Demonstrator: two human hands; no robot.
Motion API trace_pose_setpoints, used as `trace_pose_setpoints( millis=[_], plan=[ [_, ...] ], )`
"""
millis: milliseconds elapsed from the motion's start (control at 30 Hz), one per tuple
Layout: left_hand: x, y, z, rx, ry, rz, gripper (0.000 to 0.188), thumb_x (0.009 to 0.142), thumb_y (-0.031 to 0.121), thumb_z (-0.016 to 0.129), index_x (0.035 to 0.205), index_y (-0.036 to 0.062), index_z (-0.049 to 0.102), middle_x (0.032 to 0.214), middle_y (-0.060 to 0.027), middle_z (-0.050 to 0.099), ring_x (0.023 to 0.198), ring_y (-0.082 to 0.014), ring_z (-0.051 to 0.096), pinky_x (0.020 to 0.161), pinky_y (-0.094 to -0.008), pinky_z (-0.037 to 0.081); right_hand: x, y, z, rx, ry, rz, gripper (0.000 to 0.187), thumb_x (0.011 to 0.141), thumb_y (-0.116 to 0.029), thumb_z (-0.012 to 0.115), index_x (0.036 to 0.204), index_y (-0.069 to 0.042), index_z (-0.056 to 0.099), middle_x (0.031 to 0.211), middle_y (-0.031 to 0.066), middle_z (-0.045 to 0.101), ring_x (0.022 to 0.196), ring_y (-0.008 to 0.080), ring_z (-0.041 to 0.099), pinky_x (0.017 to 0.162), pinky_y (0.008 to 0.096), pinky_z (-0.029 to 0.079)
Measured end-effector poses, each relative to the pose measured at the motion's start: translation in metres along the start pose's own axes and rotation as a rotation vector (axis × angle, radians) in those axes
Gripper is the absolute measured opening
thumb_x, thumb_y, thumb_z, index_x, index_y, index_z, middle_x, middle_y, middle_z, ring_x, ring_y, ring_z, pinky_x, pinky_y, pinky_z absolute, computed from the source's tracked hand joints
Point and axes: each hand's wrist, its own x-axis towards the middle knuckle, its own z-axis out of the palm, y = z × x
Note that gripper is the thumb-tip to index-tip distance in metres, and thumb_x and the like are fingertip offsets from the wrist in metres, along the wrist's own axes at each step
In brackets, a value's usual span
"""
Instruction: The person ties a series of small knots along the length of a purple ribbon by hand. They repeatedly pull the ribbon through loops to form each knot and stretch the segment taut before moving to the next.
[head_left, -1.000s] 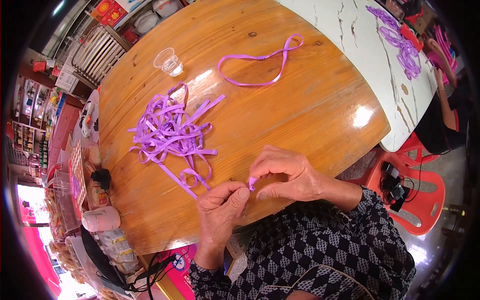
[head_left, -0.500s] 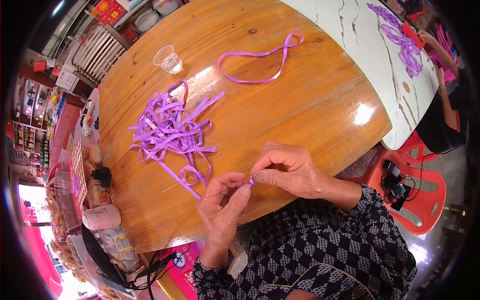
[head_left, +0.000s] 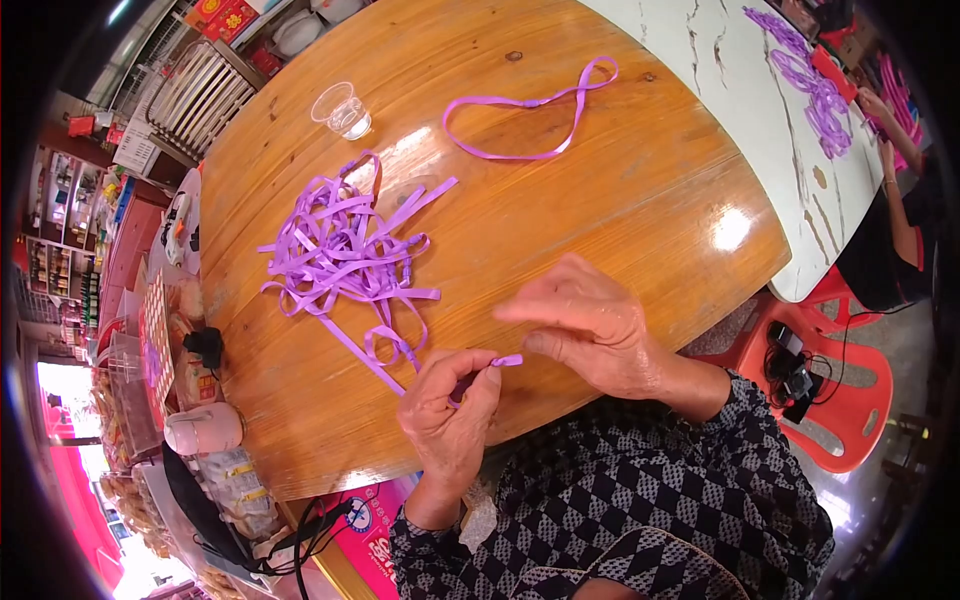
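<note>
My left hand (head_left: 448,408) pinches a purple ribbon strap (head_left: 508,360) between thumb and forefinger, and its short end pokes out toward the right. More of this strap is hidden inside the palm. Just right of that end, my right hand (head_left: 590,328) is raised with thumb and fingers apart, holding nothing; its fingertips are slightly blurred. A tangled heap of purple straps (head_left: 345,245) lies on the wooden table (head_left: 600,215), left of and beyond my hands. Farther off, a single purple strap loop (head_left: 520,103) rests by itself, crossed over near its right end.
A clear plastic cup (head_left: 345,112) holding some liquid stands behind the heap. At the right, a white marbled table (head_left: 800,200) bears more purple straps (head_left: 815,100) beside another person's arms. A red stool (head_left: 825,385) carries black cables and devices. A pink container (head_left: 205,432) stands at the left.
My right hand has let go of the strap and opened, lifting its fingers away. The strap's end now shows from my left pinch. The view has shifted slightly.
</note>
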Motion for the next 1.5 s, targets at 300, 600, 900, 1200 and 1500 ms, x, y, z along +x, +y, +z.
trace_pose_setpoints(
  millis=[300, 600, 900, 1200, 1500],
  plan=[
    [0.007, 0.002, -0.004, -0.305, -0.112, -0.356, 0.009, 0.079, 0.005, 0.066, 0.084, -0.0032, 0.064, 0.065, 0.0020, 0.056, 0.052, -0.0026, 0.048, 0.045, -0.0167, 0.037, 0.003, 0.009, 0.005, -0.138, -0.110, -0.379, 0.029, 0.061, 0.003, 0.067, 0.088, -0.005, 0.063, 0.080, 0.0053, 0.057, 0.070, 0.0240, 0.052, 0.058, 0.0324, 0.042],
    [0.006, 0.004, 0.000, -0.294, -0.014, -0.281, 0.010, 0.070, -0.001, 0.064, 0.079, -0.0045, 0.063, 0.066, -0.0061, 0.061, 0.053, -0.0086, 0.053, 0.049, -0.0192, 0.040, -0.004, 0.013, 0.019, -0.099, -0.004, -0.308, 0.021, 0.062, 0.006, 0.066, 0.077, -0.004, 0.054, 0.075, 0.0086, 0.055, 0.064, 0.0254, 0.051, 0.056, 0.0316, 0.041],
    [0.007, -0.009, 0.004, -0.860, 0.031, -0.487, 0.009, 0.072, -0.003, 0.059, 0.080, -0.0056, 0.061, 0.069, -0.0110, 0.061, 0.053, -0.0136, 0.052, 0.051, -0.0225, 0.041, -0.010, 0.003, 0.016, 0.266, -0.094, 0.154, 0.011, 0.075, 0.003, 0.063, 0.084, -0.002, 0.058, 0.080, 0.0057, 0.055, 0.075, 0.0161, 0.053, 0.063, 0.0263, 0.042],
    [0.002, -0.013, 0.008, -1.172, 0.010, -0.601, 0.011, 0.075, 0.000, 0.060, 0.086, -0.0039, 0.060, 0.072, -0.0144, 0.061, 0.053, -0.0169, 0.050, 0.052, -0.0272, 0.042, -0.011, 0.004, 0.015, 0.399, -0.128, 0.271, 0.007, 0.081, 0.001, 0.060, 0.088, 0.000, 0.059, 0.086, 0.0057, 0.056, 0.080, 0.0137, 0.052, 0.069, 0.0252, 0.042],
    [0.004, -0.008, 0.011, -0.937, 0.074, -0.560, 0.008, 0.078, 0.000, 0.061, 0.084, -0.0043, 0.059, 0.072, -0.0119, 0.062, 0.055, -0.0157, 0.053, 0.050, -0.0249, 0.042, 0.001, -0.001, 0.011, -0.029, -0.070, -0.097, 0.033, 0.071, -0.011, 0.072, 0.102, -0.004, 0.063, 0.090, 0.0061, 0.059, 0.078, 0.0202, 0.053, 0.067, 0.0298, 0.043]
  ],
)
